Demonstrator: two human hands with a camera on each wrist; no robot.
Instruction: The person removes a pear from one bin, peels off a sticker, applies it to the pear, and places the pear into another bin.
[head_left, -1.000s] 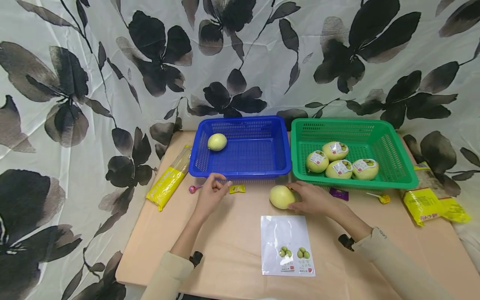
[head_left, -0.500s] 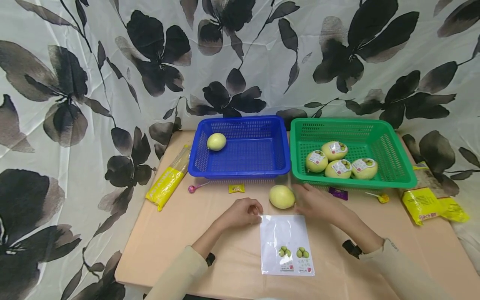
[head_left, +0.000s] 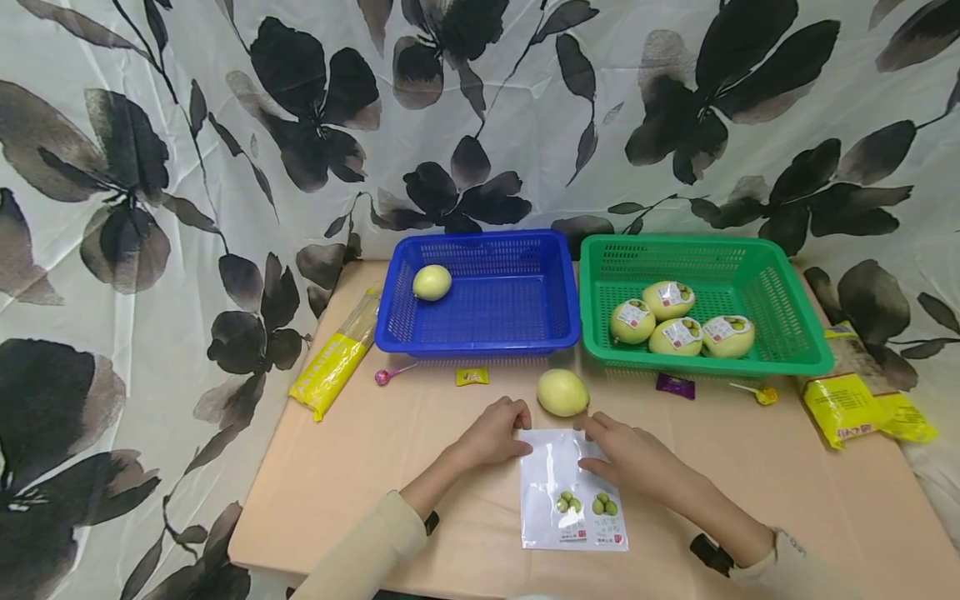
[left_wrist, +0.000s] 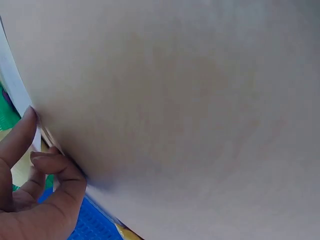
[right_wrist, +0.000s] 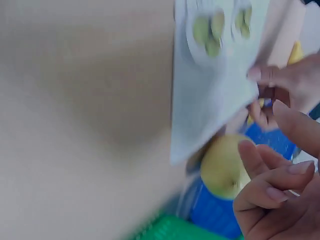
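Observation:
A white sticker sheet [head_left: 572,483] with printed green fruit lies on the table. My left hand [head_left: 493,433] is at its far left corner; in the right wrist view, the left thumb [right_wrist: 255,74] rests over the corner with curled fingers at its edge. Above the far right part of the sheet, my right hand [head_left: 626,454] has its thumb and fingers spread, holding nothing. Just beyond the sheet sits a pale yellow melon [head_left: 562,392] without a visible label, also seen in the right wrist view between the sheet and the right fingers.
A blue basket [head_left: 480,343] at the back contains one unlabelled melon [head_left: 432,282]. Beside it, a green basket [head_left: 780,362] holds several labelled melons. Lollipops, small wrapped candies, a yellow noodle pack [head_left: 330,367] and a yellow bag [head_left: 855,408] lie around them.
My right hand has let go of the melon and moved toward me over the sheet. My left hand has come from near the blue basket to the sheet's far left corner.

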